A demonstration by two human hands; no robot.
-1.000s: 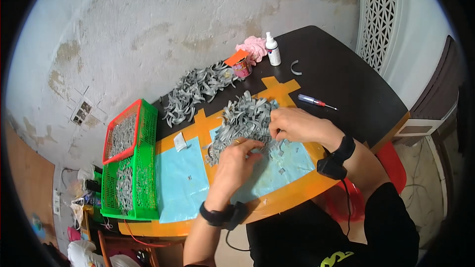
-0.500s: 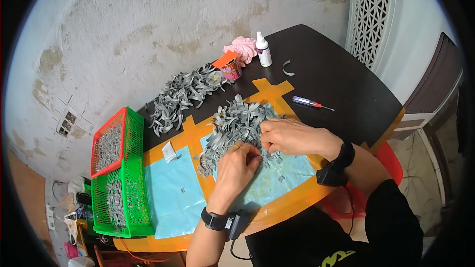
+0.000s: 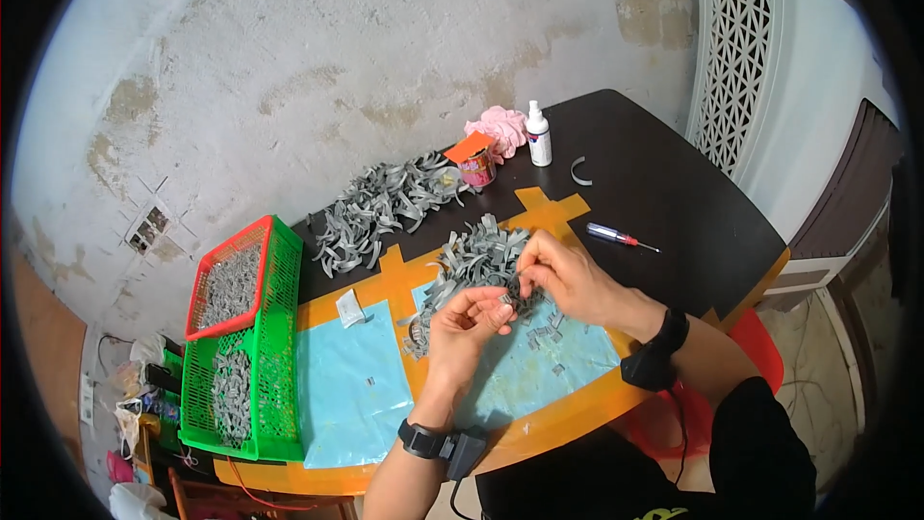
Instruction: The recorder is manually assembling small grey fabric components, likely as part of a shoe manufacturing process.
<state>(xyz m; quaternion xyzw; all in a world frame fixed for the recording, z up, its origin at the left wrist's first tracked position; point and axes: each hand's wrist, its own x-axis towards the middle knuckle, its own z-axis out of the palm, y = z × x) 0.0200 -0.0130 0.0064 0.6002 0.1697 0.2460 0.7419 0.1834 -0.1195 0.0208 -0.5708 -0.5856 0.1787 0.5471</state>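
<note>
My left hand [image 3: 462, 332] is raised over the near edge of a heap of curled grey strips [image 3: 472, 260]. Its thumb and forefinger pinch a small grey piece [image 3: 505, 299]. My right hand [image 3: 568, 279] is close beside it, fingertips pressed together; whatever they hold is too small to make out. Below the hands, several small grey pieces [image 3: 545, 332] lie scattered on a light blue sheet [image 3: 520, 390] edged with orange tape.
Left of the sheet stands a green basket [image 3: 279, 327] with a red basket [image 3: 260, 299] on it, both holding grey pieces. Behind lie more grey strips [image 3: 380, 202], a tin [image 3: 476, 169], a pink cloth [image 3: 500, 128] and a white bottle [image 3: 539, 140]. A screwdriver [image 3: 621, 236] lies right.
Both hands have lifted off the heap; the left has turned so its pinched small piece shows. More small grey pieces show on the sheet below. The whole view has shifted.
</note>
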